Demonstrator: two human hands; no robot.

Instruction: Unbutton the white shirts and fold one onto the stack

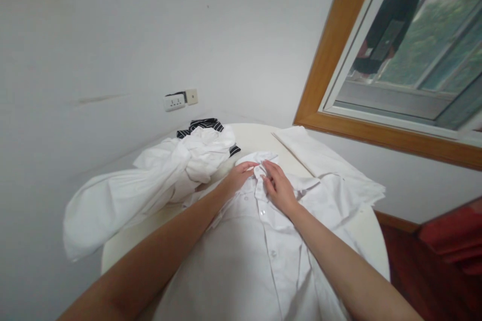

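A white button-up shirt (241, 246) lies front up on a round table, its collar at the far end and its lower part reaching toward me. Both hands are at the collar, around the top of the button placket. My left hand (240, 177) has its fingers closed on the cloth at the left of the neck opening. From the right, my right hand (279, 188) pinches the placket edge between thumb and fingers. Whether the top button is fastened, I cannot tell. Lower buttons show along the front.
Crumpled white clothes (158, 175) heap up on the left and hang over the edge of the white table (254, 133). A black striped cloth (206, 124) pokes out behind them. Folded white cloth (320, 155) lies at the right. A wall with a socket (174, 102) and a wood-framed window (331, 45) stand behind.
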